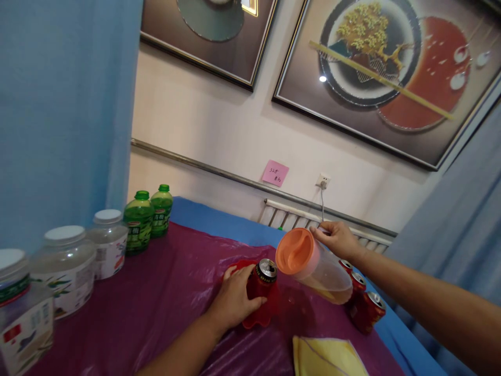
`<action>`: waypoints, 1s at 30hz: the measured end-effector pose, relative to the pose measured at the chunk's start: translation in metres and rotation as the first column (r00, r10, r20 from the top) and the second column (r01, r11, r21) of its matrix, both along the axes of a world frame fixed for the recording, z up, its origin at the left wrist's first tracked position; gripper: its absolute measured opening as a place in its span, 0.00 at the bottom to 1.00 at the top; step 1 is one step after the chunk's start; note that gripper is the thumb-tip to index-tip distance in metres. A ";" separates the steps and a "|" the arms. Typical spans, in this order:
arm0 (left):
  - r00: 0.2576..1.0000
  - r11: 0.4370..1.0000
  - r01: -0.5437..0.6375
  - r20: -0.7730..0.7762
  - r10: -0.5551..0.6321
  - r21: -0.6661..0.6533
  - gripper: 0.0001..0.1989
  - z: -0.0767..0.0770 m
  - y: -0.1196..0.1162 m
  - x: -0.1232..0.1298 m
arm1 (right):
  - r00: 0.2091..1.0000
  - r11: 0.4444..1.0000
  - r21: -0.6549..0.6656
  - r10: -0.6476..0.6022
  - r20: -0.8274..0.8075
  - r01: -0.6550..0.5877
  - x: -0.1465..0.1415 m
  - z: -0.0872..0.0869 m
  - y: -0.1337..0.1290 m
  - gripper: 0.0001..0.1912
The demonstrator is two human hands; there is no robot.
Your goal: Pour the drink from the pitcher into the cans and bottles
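One upright can fills the left fingers; right fingers grip a tilted jug, lid leftward.

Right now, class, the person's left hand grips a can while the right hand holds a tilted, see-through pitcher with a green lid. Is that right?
Not quite: the lid is orange, not green, as the head view shows. The left hand does grip a can, and the right hand holds the tilted, see-through pitcher.
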State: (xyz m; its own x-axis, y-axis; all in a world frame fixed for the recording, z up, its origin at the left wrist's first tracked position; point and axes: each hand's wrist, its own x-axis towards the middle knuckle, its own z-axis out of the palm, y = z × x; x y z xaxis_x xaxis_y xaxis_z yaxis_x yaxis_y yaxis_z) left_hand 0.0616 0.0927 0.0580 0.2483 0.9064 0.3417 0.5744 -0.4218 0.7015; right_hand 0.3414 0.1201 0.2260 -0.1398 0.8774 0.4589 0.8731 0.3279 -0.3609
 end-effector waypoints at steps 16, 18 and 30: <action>1.000 1.000 0.000 -0.012 0.000 -0.013 0.37 0.001 0.000 0.000 | 1.000 0.999 0.045 0.014 0.000 -0.014 -0.003 0.004 -0.005 0.31; 1.000 1.000 0.001 -0.006 -0.001 -0.007 0.37 0.000 0.000 0.000 | 1.000 0.999 0.044 0.012 -0.004 -0.012 -0.004 0.005 -0.005 0.32; 1.000 1.000 0.001 -0.008 -0.001 -0.010 0.38 0.000 0.000 0.001 | 1.000 1.000 0.006 0.011 -0.012 -0.011 0.000 0.001 -0.002 0.29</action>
